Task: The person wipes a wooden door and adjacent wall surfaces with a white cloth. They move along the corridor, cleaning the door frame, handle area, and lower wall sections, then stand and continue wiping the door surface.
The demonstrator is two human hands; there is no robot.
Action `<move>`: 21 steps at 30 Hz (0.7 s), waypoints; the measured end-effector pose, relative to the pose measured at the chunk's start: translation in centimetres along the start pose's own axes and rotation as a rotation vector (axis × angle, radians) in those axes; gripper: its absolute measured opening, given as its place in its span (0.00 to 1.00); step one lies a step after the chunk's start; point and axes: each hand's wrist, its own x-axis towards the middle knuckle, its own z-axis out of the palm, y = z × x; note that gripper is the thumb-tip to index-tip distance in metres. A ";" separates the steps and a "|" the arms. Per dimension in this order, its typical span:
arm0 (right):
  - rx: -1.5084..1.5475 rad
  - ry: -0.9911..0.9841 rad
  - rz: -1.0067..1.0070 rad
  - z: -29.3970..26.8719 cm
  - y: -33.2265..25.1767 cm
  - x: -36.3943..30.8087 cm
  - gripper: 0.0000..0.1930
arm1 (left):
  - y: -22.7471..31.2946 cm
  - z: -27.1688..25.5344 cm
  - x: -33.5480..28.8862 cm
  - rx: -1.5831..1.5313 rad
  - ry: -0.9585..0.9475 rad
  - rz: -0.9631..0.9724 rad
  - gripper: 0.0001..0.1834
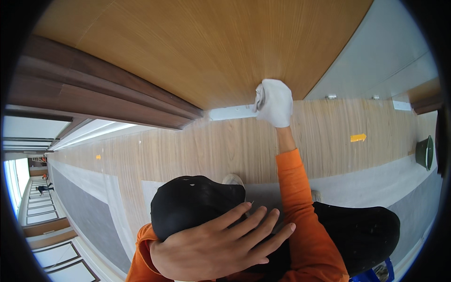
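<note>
Left hand (213,245), fingers apart; white cloth (270,91) seemingly covers right hand (278,110), grip unclear; yellow arrow (358,137) on floor (206,152).

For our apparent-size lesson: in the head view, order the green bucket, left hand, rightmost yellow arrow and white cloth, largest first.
1. Left hand
2. White cloth
3. Green bucket
4. Rightmost yellow arrow

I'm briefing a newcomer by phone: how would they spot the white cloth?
Find the wood-grain panel across the top. At its lower edge, above the outstretched orange sleeve, sits the white cloth. Bulky folds distinguish it from the flat pale strip at left.
</note>
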 end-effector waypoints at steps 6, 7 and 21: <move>0.124 0.216 -0.042 -1.3 -2.1 1.5 0.06 | 0.9 1.3 -2.3 -0.044 0.123 -0.003 0.34; 0.056 0.294 -0.084 -3.4 -3.7 2.8 0.07 | 0.7 1.4 -2.5 -0.048 0.135 0.010 0.34; -2.522 -0.013 -0.545 4.2 -0.3 7.3 0.13 | -0.1 3.8 -3.5 0.036 0.345 0.012 0.30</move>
